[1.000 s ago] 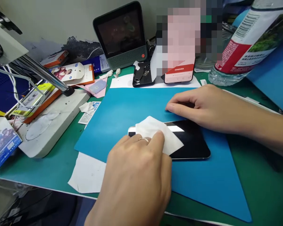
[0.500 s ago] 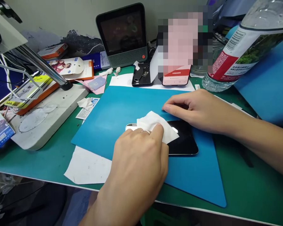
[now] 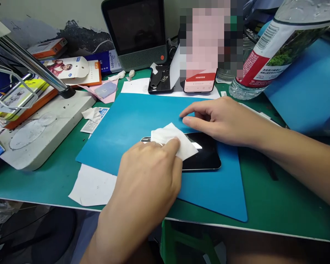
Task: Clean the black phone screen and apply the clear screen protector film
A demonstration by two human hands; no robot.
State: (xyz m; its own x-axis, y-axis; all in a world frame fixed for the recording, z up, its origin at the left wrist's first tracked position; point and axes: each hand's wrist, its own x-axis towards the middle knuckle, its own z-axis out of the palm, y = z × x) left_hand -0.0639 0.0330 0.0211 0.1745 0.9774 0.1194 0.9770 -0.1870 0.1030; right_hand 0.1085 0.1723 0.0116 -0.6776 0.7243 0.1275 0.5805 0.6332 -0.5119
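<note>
A black smartphone (image 3: 206, 156) lies face up, its glossy screen reflecting light, on a blue mat (image 3: 143, 113). My left hand (image 3: 154, 165) is closed on a white wipe (image 3: 172, 137) and presses it against the phone's screen, the index finger on top. The hand and wipe hide the phone's left part. Just beyond the phone's far edge, my right hand (image 3: 211, 117) is over the mat, thumb and index finger apart, holding nothing.
A smart display (image 3: 139, 33), a dark phone-like part (image 3: 161, 82) and a propped, lit phone (image 3: 199, 84) stand at the back. On the right is a large water bottle (image 3: 264, 66). A lamp base (image 3: 44, 135) and small boxes (image 3: 77, 71) occupy the left.
The whole view has shifted, moving the scene up and left. My left hand keeps the wipe on the phone. The thumb and index finger of my right hand have parted slightly.
</note>
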